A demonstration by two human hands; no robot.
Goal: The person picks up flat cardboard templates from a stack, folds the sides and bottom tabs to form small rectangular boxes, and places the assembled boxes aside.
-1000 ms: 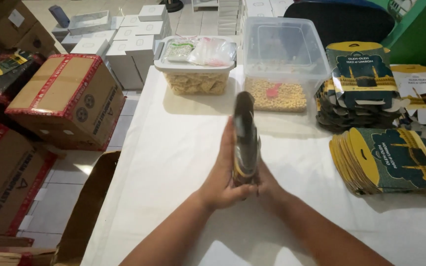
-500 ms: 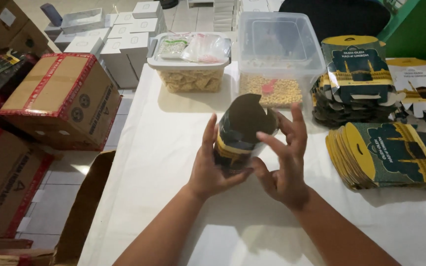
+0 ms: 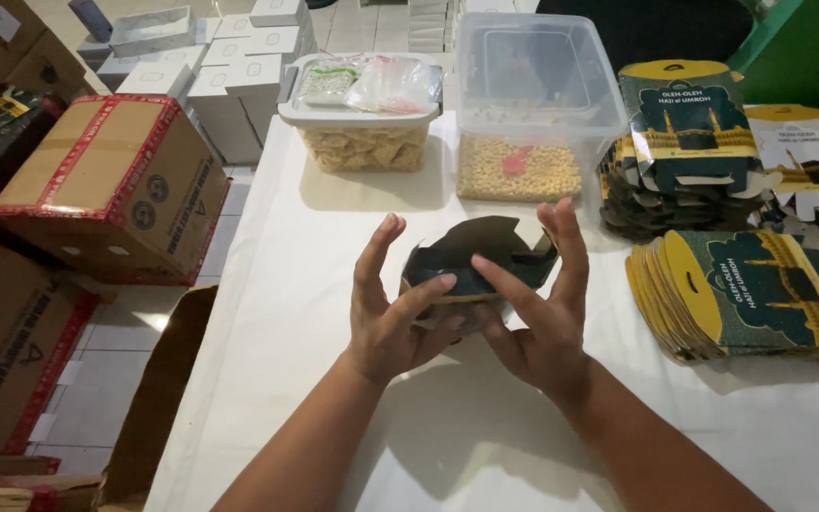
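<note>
White cloth covers the tabletop (image 3: 267, 313) below my head camera, and both my hands are up over its middle. Between them sits a small dark carton (image 3: 479, 261), half opened out, its flaps standing up and splayed at the top. My left hand (image 3: 398, 318) cups its left side: thumb across the front face, fingers fanned upward and loose. My right hand (image 3: 537, 308) backs the right side, index finger pressing along the front lower edge, the other fingers raised behind the flaps. So each grip is partly closed around the carton, holding it clear of the cloth.

Beyond it, at the far edge, a lidded tub of pale crackers (image 3: 362, 123) with plastic bags on top stands just beside a tall clear bin (image 3: 533, 104) with yellow kernels at its bottom. To my right lie stacks of flat dark-and-yellow carton blanks (image 3: 751, 294), one fanned near my right wrist, more piled behind. Off the left side, brown cardboard boxes (image 3: 106, 190) with red tape sit on the tiled floor, white boxes behind them.
</note>
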